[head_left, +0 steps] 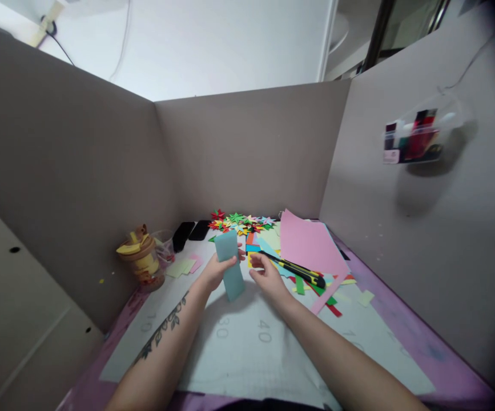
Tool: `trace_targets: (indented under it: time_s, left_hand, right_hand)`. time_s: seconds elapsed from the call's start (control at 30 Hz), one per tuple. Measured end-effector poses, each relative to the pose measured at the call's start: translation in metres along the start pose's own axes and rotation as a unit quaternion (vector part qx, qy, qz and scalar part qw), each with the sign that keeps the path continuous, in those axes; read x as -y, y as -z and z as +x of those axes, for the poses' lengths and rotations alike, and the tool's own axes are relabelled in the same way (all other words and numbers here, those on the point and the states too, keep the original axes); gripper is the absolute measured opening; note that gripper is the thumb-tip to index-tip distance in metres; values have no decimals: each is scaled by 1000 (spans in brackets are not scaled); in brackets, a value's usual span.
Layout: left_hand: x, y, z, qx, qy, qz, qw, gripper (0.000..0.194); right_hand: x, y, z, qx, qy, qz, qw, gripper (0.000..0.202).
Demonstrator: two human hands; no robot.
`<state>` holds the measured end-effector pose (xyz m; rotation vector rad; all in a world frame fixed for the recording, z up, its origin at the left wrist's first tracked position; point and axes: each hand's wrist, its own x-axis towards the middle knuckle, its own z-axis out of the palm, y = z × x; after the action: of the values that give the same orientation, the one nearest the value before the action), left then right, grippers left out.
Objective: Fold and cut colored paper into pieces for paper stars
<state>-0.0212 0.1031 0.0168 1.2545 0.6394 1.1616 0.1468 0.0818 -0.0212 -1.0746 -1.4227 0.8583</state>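
My left hand (216, 270) grips a light blue strip of paper (233, 283) and holds it upright above the white mat, thumb across its front and fingers behind. Just to the right, my right hand (269, 279) hovers with its fingers loosely curved and apart, nothing visible between them. Beyond the right hand, a black and yellow utility knife (302, 275) lies across paper pieces. A large pink sheet of paper (311, 245) rests behind the knife. Folded paper stars (241, 221) in several colours are heaped at the back of the table.
A tan lidded cup (144, 264) and a clear plastic cup (164, 245) stand at the left, near two black phones (199, 230). Small green and pink paper pieces (182, 267) lie beside them. Grey panels (247, 154) enclose the table; a clear container (418, 137) hangs on the right panel.
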Motion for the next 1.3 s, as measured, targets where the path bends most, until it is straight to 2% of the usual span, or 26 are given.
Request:
trace_targets:
  time_s: [0.13, 0.23, 0.37, 0.47, 0.57, 0.67, 0.83, 0.97, 1.03, 1.2, 1.3]
  left_hand:
    - [-21, -8, -2, -45, -45, 15, 998, 46]
    - [-39, -18, -2, -76, -76, 26, 994, 42]
    - [-46, -30, -2, -116, -94, -54, 987, 38]
    - [-42, -32, 0, -144, -118, -114, 976, 33]
    - [-38, -25, 2, -172, -120, -158, 965, 36]
    - [-37, -12, 2, -212, -124, -170, 954, 47]
    - [-39, 9, -4, -221, -196, -160, 942, 52]
    - [-31, 14, -6, -223, -191, -172, 940, 46]
    - [-25, 12, -6, -219, -182, -181, 941, 43]
    - [-18, 5, -6, -197, -175, -228, 937, 43]
    - [-21, 11, -3, -213, -187, -254, 925, 41]
  right_hand:
    - [31, 6, -3, -49, 126, -53, 989, 37]
    - [48, 5, -3, -29, 148, -47, 987, 39]
    - [47, -6, -1, 49, 47, 79, 995, 55]
    - [34, -13, -2, 72, -52, 186, 978, 48]
    - [23, -15, -6, 71, -143, 227, 961, 35]
    - [20, -15, -11, 69, -198, 265, 941, 33]
    - [24, -17, -17, 61, -279, 351, 892, 32]
    - [24, -25, -22, 61, -316, 417, 850, 35]
    - [23, -30, -24, 74, -323, 430, 840, 32]
    - [20, -36, -26, 76, -297, 403, 862, 39]
    - [18, -35, -26, 64, -273, 377, 883, 35]
